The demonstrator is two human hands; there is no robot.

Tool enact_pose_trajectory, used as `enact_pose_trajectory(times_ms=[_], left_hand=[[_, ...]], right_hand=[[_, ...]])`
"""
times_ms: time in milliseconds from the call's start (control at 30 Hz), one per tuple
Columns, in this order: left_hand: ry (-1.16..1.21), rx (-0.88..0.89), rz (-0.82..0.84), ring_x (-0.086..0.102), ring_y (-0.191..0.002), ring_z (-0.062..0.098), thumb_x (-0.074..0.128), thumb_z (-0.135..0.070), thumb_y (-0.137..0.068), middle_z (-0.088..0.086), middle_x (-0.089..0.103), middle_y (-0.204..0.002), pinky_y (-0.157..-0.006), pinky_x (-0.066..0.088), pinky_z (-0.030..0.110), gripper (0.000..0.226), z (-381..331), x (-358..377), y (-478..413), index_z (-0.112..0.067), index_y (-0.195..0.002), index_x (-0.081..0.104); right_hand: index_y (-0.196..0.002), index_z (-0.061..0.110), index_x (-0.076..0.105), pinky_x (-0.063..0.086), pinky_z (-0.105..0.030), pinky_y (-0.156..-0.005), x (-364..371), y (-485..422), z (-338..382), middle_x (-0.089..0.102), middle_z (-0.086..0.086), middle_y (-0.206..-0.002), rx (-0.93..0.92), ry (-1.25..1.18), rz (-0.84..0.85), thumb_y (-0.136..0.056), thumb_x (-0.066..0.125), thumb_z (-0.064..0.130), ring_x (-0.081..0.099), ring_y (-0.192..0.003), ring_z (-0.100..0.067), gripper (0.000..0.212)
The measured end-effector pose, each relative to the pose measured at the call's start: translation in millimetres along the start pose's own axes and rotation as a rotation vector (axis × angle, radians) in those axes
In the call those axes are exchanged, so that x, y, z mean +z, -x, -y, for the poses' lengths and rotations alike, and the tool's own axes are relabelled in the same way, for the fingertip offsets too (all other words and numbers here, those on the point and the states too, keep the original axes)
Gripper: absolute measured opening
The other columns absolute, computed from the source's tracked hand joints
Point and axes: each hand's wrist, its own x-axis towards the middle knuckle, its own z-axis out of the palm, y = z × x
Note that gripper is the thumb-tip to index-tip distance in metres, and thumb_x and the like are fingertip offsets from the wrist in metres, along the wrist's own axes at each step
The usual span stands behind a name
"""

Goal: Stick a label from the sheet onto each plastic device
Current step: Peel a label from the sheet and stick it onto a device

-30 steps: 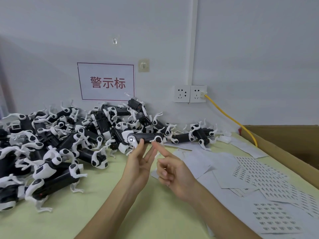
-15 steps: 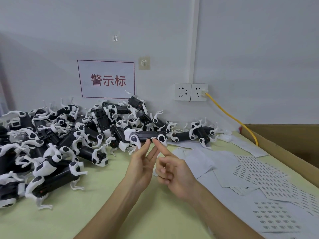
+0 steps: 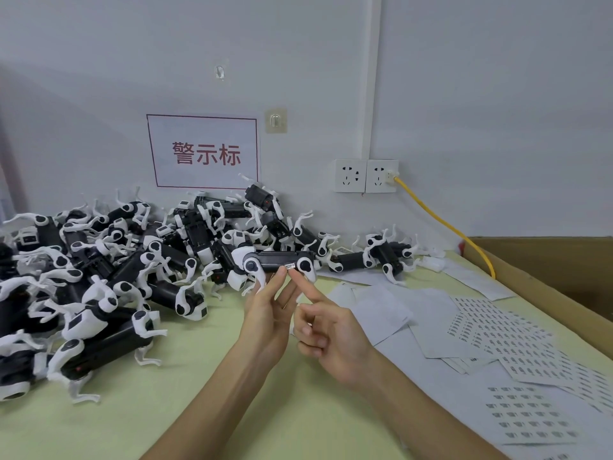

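Left hand (image 3: 265, 315) pinches the plastic device (image 3: 278, 260) by its black middle, above the table (image 3: 199, 410); right hand (image 3: 330, 336) presses the label (image 3: 289, 266) on with one straight finger; likely light, legs breakable.

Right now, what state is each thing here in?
held device: raised, pinched by left hand fingers.
label: on the device, right hand index finger pressing it.
device pile: heaped on the table.
label sheets: lying flat, overlapping.
yellow cable: plugged into the wall socket.
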Motion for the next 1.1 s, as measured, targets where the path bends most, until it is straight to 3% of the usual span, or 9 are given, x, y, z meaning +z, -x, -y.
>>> enact_pose_trajectory(times_ms=[167, 267, 367, 467, 600, 767, 933, 1100], left_hand=[[-0.026, 0.011, -0.015, 0.070, -0.115, 0.016, 0.079, -0.030, -0.073, 0.011, 0.069, -0.131, -0.113, 0.044, 0.046, 0.054, 0.4, 1.8, 1.3, -0.021, -0.119, 0.052], [-0.024, 0.037, -0.041, 0.069, -0.117, 0.017, 0.079, -0.030, -0.074, 0.006, 0.073, -0.124, -0.112, 0.044, 0.045, 0.066, 1.4, 2.1, 1.8, -0.019, -0.133, 0.054], [-0.011, 0.048, -0.055, 0.072, -0.111, 0.014, 0.078, -0.029, -0.076, 0.001, 0.077, -0.114, -0.112, 0.044, 0.043, 0.089, 2.1, 2.2, 2.2, -0.014, -0.155, 0.039], [-0.012, 0.056, -0.058, 0.072, -0.109, 0.015, 0.079, -0.029, -0.074, 0.001, 0.077, -0.114, -0.112, 0.045, 0.045, 0.093, 1.6, 2.6, 2.9, -0.014, -0.156, 0.037], [-0.030, 0.055, -0.058, 0.071, -0.114, 0.018, 0.083, -0.031, -0.068, 0.004, 0.075, -0.120, -0.111, 0.046, 0.047, 0.072, 1.1, 2.2, 3.0, -0.022, -0.134, 0.055], [-0.043, 0.063, -0.044, 0.073, -0.109, 0.016, 0.083, -0.033, -0.067, 0.007, 0.074, -0.122, -0.112, 0.045, 0.048, 0.064, -0.3, 4.7, 4.7, -0.019, -0.124, 0.055], [-0.030, 0.080, -0.064, 0.073, -0.109, 0.020, 0.082, -0.027, -0.067, 0.010, 0.073, -0.122, -0.113, 0.044, 0.048, 0.042, -0.9, 5.7, 5.7, -0.018, -0.101, 0.058], [-0.022, 0.087, -0.064, 0.074, -0.107, 0.021, 0.083, -0.025, -0.066, 0.005, 0.076, -0.104, -0.114, 0.044, 0.047, 0.035, -1.4, 5.1, 5.1, -0.019, -0.090, 0.058]], right_hand=[[-0.140, 0.039, 0.055, 0.022, -0.022, -0.045, -0.2, -0.1, -1.0, 0.043, 0.000, -0.062, 0.003, -0.017, 0.012, -0.096, 0.042, 0.011, 0.014, -0.055, -0.014, 0.054], [-0.139, 0.040, 0.055, 0.023, -0.023, -0.046, -0.7, 0.1, -1.6, 0.044, -0.001, -0.063, 0.002, -0.023, 0.017, -0.095, 0.043, 0.012, 0.018, -0.052, -0.013, 0.054], [-0.139, 0.041, 0.056, 0.022, -0.023, -0.047, -0.3, 0.5, -1.9, 0.044, -0.001, -0.063, 0.000, -0.019, 0.028, -0.096, 0.043, 0.013, 0.019, -0.051, -0.012, 0.053], [-0.138, 0.042, 0.057, 0.022, -0.023, -0.047, 0.2, 0.7, -2.1, 0.044, -0.001, -0.063, -0.001, -0.019, 0.030, -0.097, 0.042, 0.013, 0.018, -0.052, -0.013, 0.052], [-0.140, 0.041, 0.055, 0.021, -0.024, -0.048, 0.6, 1.1, -1.4, 0.044, -0.001, -0.064, 0.001, -0.016, 0.030, -0.097, 0.042, 0.013, 0.017, -0.054, -0.014, 0.053], [-0.142, 0.039, 0.053, 0.023, -0.023, -0.046, 0.7, 1.0, -0.6, 0.044, -0.001, -0.063, 0.001, -0.016, 0.015, -0.096, 0.042, 0.012, 0.020, -0.051, -0.012, 0.054], [-0.140, 0.038, 0.055, 0.021, -0.023, -0.046, 1.2, 1.0, -0.2, 0.043, -0.001, -0.063, -0.010, -0.014, 0.009, -0.096, 0.041, 0.011, 0.019, -0.051, -0.012, 0.054], [-0.141, 0.036, 0.055, 0.021, -0.023, -0.046, 1.4, 0.7, -0.1, 0.042, -0.001, -0.062, -0.014, -0.015, 0.000, -0.095, 0.040, 0.009, 0.016, -0.054, -0.014, 0.055]])
